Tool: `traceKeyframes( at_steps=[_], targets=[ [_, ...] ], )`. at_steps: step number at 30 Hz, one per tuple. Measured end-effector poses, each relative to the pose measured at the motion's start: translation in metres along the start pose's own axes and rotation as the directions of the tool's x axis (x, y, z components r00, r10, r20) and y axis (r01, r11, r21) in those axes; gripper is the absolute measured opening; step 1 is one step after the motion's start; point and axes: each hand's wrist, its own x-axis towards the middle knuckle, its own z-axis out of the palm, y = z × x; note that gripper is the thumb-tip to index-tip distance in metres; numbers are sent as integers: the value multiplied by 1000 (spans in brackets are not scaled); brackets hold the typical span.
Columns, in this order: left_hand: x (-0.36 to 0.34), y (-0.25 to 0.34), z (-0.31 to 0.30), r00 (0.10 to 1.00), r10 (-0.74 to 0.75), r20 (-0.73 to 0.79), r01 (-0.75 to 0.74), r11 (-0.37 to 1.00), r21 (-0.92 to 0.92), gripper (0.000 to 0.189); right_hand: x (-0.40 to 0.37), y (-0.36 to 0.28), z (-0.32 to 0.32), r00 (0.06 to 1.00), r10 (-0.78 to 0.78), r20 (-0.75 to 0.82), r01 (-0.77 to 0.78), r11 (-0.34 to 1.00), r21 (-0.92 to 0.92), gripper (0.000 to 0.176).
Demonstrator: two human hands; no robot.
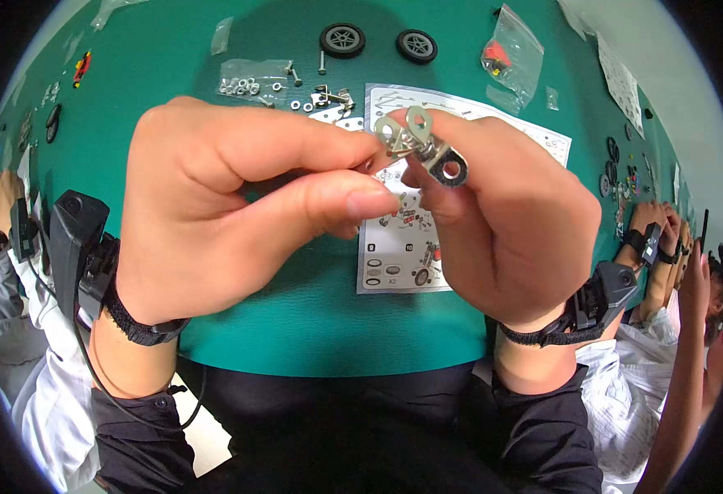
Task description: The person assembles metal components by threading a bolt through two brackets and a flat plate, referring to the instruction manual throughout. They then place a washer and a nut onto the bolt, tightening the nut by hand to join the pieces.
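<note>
Close in front of me, above the table, my right hand [522, 214] grips a small shiny metal bracket assembly [452, 170] between thumb and index finger. The piece has rounded tabs with holes, and its lower part is hidden by the fingers. My left hand [213, 206] is closed in a pinch right beside it, thumb and index fingertip at the assembly's left side. What sits between those left fingertips is too small to make out. Beneath the hands lies a printed instruction sheet [378, 276], partly covered by my right hand.
Two black wheels [343, 39] lie at the back. Loose nuts [246, 86], bolts [295, 76] and metal brackets [332, 99] are beyond my left hand. A plastic bag [513, 53] with red parts sits back right on the green table [312, 329]. Other people work at both sides.
</note>
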Motion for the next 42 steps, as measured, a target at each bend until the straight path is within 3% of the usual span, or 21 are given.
traceKeyframes(
  at_steps=[10,24,30,34,40,42],
  targets=[
    [-1,9,4,972,-233,-28,216,936,-277,11,0,1,1,999,-29,-46,30,999,24,17],
    [0,9,0,969,-244,29,246,955,-164,9,0,-3,1,999,-29,-23,29,1000,12,15],
    [-2,7,-3,987,-158,17,158,982,-102,9,-2,-1,6,989,147,5,-135,894,428,15],
    [-1,5,-4,996,-84,0,84,995,-57,9,-3,-5,12,972,235,-27,-182,818,545,15],
    [0,6,-2,988,-151,-34,144,976,-162,13,-1,-8,17,921,389,28,-281,612,740,13],
    [0,5,-3,990,-143,-15,140,983,-118,14,-2,-8,18,905,422,53,-305,555,774,12]
  ],
)
